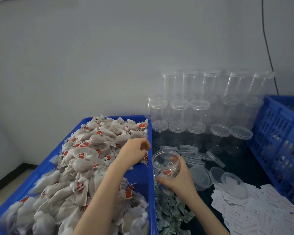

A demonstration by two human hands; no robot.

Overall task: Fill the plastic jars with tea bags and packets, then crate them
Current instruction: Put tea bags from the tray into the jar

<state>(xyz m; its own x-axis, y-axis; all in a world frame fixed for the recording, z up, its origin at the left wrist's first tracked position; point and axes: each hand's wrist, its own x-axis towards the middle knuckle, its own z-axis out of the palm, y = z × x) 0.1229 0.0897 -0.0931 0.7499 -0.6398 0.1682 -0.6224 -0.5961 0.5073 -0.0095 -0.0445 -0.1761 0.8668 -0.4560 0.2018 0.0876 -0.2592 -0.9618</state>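
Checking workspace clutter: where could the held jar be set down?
Bare dark table between the loose lids and blue crate. Some bare floor in the blue tray near the left hand. Elsewhere tea bags, packets crowd.

I see dim, flat, bluish light, no hard shadows. Soft focus overall; left hand [136, 150] fingers smeared by motion blur. Stacked jars [199, 106] beyond the fingertips look hazy, faint glare on lids. Wide-angle bending at frame edges.
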